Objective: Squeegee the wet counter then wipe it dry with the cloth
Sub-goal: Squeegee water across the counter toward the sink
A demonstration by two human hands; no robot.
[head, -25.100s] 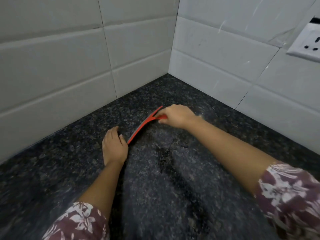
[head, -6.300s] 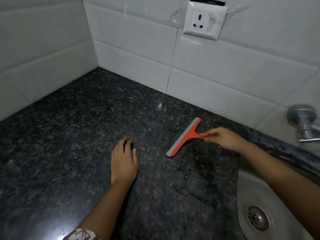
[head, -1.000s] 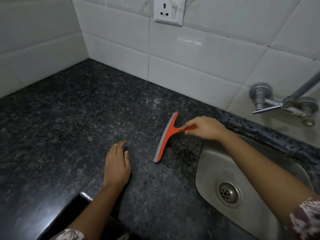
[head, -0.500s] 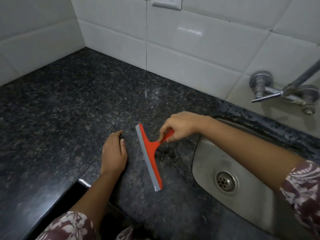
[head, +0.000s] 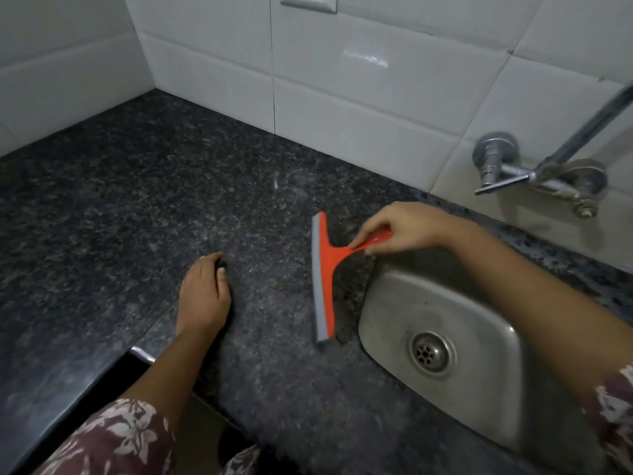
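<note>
Right hand (head: 402, 229) pinches the squeegee (head: 323, 277) handle — blade beyond its fingertips, beside the sink (head: 442, 341), probably to shed water; left hand (head: 203, 296) lies relaxed, bracing on the counter (head: 137, 200).

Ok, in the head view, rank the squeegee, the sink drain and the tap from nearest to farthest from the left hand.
1. squeegee: just right of the left hand, blade on the counter.
2. sink drain: further right, low in the basin.
3. tap: far right, mounted on the wall behind the basin.
</note>
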